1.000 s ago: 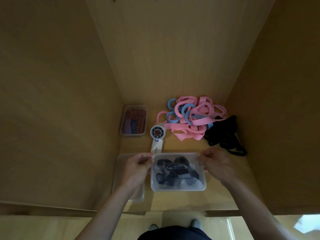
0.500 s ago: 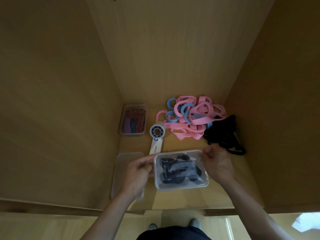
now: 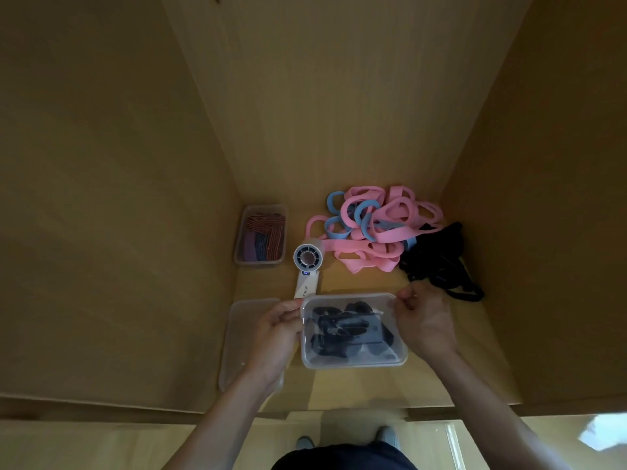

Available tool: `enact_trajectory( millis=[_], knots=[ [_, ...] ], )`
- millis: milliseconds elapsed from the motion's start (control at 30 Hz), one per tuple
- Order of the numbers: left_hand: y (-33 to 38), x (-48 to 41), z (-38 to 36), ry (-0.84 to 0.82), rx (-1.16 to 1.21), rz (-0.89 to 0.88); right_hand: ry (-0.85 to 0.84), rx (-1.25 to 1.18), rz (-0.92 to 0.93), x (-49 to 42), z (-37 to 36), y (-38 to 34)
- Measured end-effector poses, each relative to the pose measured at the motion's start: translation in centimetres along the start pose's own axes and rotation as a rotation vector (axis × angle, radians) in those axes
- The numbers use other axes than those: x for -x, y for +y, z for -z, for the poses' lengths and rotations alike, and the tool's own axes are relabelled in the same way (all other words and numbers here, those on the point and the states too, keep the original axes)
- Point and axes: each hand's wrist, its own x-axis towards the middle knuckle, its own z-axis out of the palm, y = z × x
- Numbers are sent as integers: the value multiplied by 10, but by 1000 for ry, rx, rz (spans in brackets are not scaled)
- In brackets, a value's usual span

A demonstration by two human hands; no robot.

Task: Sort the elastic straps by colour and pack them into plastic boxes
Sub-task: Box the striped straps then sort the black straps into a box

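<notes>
Head view: both hands hold the box of black straps

I see a clear plastic box (image 3: 354, 363) near the front of the wooden shelf (image 3: 356, 388). It has black straps (image 3: 342, 330) lying in it. The left hand (image 3: 276, 337) is at the box's far left corner, with its fingers curled on the rim there. The right hand (image 3: 424, 327) is at the far right corner, and its thumb and fingers pinch the rim. So both hands grip the box. I cannot tell if the box sits on the shelf or is lifted a little.

Just left of the box, partly under the left arm, a flat clear lid (image 3: 237, 334) lies on the shelf. Behind the box a small white fan (image 3: 307, 266) lies flat, and the end of its handle meets the box's far edge.

To the right of the fan I see a big heap of pink and blue straps (image 3: 373, 228). A loose black pile (image 3: 437, 262) of more straps lies right beside that heap, just behind the right hand. In the back left corner a second clear box (image 3: 261, 264) holds red, purple and blue straps laid in neat rows
</notes>
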Motion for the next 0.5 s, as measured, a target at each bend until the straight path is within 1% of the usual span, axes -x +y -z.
enact_trajectory(
  millis=[167,267,367,500],
  knots=[
    [4,-2,0,-33,37,29,6,-17,-25,0,0,0],
    [9,-4,2,-51,53,74,-18,-37,-60,-1,1,-2],
    [8,-13,8,-39,21,112,-88,-59,-92,-5,3,-5],
    [2,-22,13,31,-54,107,-192,-156,-167,-14,9,-3]
  ],
)
